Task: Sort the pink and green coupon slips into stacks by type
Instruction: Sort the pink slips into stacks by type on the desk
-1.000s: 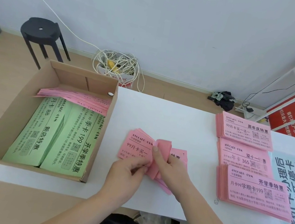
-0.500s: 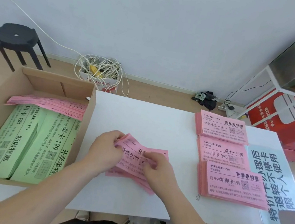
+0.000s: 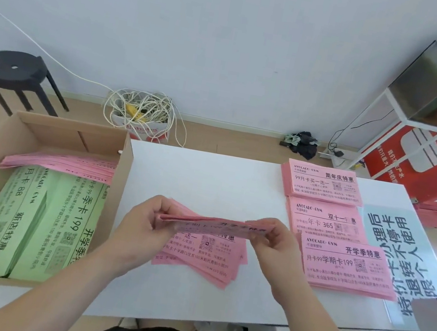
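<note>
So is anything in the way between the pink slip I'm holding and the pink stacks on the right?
Nothing visible. The pink paper slip, pinched by left hand and right hand, hangs just left of the nearest pink paper stack.

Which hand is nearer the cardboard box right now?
Left. The left hand pinches one end of the pink slips just right of the box; the right hand pinches the other end, farther off.

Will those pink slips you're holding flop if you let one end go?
Probably floppy: the slips look paper-thin, and the left hand and right hand pinch opposite ends. Likely light and slidy too; the pile beneath lies fanned out unevenly.
</note>
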{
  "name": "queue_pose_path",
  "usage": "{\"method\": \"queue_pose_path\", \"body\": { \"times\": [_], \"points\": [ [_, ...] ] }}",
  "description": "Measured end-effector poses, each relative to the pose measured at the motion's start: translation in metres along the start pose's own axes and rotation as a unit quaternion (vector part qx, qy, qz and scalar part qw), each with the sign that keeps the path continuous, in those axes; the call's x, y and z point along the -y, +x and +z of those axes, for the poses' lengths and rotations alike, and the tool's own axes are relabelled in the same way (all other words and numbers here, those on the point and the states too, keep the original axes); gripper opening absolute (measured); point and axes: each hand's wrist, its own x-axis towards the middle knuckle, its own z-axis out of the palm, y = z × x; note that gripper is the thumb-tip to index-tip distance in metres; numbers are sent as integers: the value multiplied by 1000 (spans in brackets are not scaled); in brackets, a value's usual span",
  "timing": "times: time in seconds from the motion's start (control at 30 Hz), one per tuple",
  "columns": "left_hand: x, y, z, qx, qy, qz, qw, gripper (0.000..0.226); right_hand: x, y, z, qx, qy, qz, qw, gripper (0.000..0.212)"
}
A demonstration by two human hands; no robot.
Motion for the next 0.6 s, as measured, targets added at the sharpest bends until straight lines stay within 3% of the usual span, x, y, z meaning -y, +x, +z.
{"method": "queue_pose_path", "body": {
  "times": [0.3,0.43,0.6],
  "points": [
    [24,-9,29,-97,-31,-71,992,41,-29,-4,30,-14,-25,58,998,28],
    [7,-10,35,-116,11,-40,992,36,-16,-4,25,-31,-36,49,998,25],
    [-28,4,45,-77,19,-35,996,24,14,4,-33,-42,-88,-1,995,23]
  ]
}}
